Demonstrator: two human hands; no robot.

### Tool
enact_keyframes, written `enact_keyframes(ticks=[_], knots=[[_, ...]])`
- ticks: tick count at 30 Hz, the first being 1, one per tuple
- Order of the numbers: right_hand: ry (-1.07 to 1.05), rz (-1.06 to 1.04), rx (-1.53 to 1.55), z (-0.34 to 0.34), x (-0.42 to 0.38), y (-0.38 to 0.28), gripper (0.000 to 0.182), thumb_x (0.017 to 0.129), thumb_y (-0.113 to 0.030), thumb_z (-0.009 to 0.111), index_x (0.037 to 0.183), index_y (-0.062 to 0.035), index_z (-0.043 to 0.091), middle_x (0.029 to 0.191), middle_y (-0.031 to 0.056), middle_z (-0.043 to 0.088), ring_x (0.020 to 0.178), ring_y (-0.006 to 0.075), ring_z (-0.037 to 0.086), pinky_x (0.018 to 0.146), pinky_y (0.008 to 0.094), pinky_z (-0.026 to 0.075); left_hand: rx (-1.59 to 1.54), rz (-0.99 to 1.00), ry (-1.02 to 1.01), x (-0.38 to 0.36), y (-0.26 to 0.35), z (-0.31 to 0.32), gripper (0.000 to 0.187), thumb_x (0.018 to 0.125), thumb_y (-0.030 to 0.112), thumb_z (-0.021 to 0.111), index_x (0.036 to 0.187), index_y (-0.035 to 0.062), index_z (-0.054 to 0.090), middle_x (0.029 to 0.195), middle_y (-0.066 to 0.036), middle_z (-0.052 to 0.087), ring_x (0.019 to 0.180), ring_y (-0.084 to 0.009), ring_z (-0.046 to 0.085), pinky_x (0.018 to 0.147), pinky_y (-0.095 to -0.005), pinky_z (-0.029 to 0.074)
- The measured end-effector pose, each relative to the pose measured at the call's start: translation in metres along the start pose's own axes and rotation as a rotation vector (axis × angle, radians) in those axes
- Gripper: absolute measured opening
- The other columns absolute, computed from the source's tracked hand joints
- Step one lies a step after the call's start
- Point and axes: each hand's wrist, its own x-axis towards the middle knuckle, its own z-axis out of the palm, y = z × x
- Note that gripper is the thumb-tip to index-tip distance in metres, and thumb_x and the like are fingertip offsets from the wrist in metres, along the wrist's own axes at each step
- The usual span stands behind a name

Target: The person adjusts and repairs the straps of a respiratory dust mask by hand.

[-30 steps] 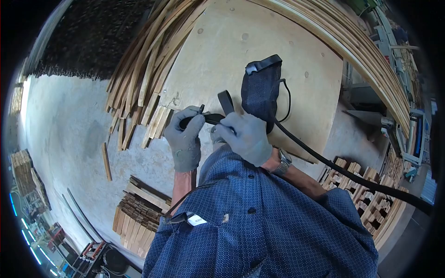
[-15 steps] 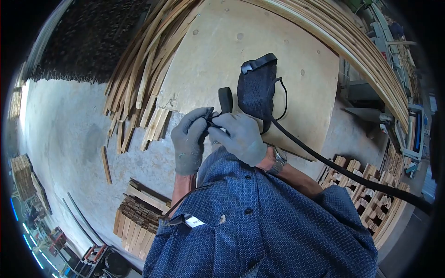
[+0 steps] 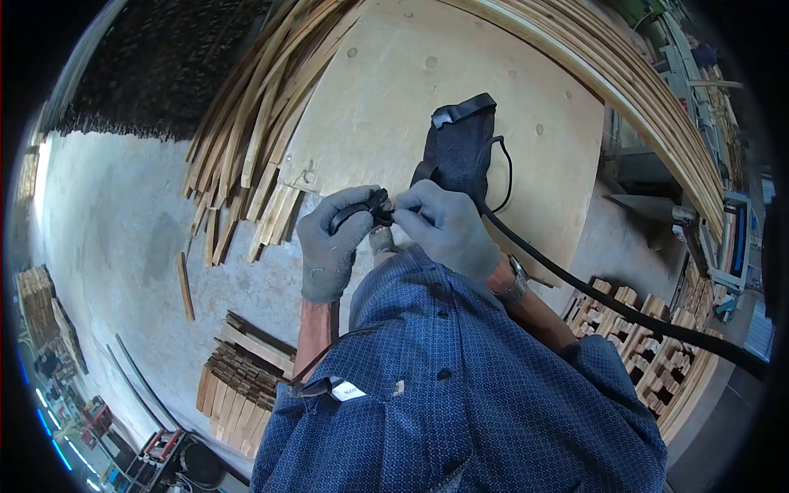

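Both of my hands wear grey gloves and meet in front of my blue patterned shirt. My left hand [image 3: 329, 246] is closed around a black buckle [image 3: 380, 205], with a curved piece of black strap between its thumb and fingers. Right beside it, my right hand [image 3: 452, 230] is closed, its thumb and fingertips pinched at the buckle's edge; what they grip is mostly hidden. Just beyond the right hand, a black mesh pouch [image 3: 462, 152] with a strap and clip at its top lies over the plywood board. A thick black cable [image 3: 592, 294] runs from it toward the right.
The plywood sheet [image 3: 378, 99] lies ahead of me. Long wooden strips [image 3: 255, 123] are heaped at its left, and more strips [image 3: 567, 49] curve along its far right. Stacked wood pieces stand at lower left [image 3: 234, 394] and lower right [image 3: 649, 337]. Machinery [image 3: 674, 66] stands at right.
My left hand has turned so that the buckle and strap now show in it. The right hand has shifted slightly right, and the upright strap beside the pouch has dropped lower.
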Motion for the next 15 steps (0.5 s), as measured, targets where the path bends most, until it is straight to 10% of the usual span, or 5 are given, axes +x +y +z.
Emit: enact_keyframes(ticks=[5, 15], knots=[[0.159, -0.329, -0.182, 0.003, 0.002, 0.004, 0.017, 0.091, -0.007, 0.073, 0.106, -0.0028, 0.066, 0.082, 0.0119, 0.067, 0.061, 0.0191, 0.062, 0.057, 0.0317, 0.048, 0.144, 0.062, 0.026, 0.002, 0.007, 0.006, 0.036, 0.088, -0.002, 0.069, 0.124, -0.0073, 0.067, 0.114, -0.017, 0.074, 0.104, -0.0204, 0.072, 0.093, -0.0324, 0.058], [0.094, -0.11, 0.091, -0.006, 0.007, 0.014, 0.015, 0.097, -0.007, 0.065, 0.111, -0.0007, 0.065, 0.087, 0.008, 0.067, 0.065, 0.0106, 0.062, 0.058, 0.0306, 0.049, -0.01, -0.018, -0.016, 0.006, 0.01, -0.002, 0.04, 0.091, -0.001, 0.064, 0.13, -0.011, 0.06, 0.121, -0.022, 0.07, 0.108, -0.0274, 0.072, 0.096, -0.0378, 0.059]])
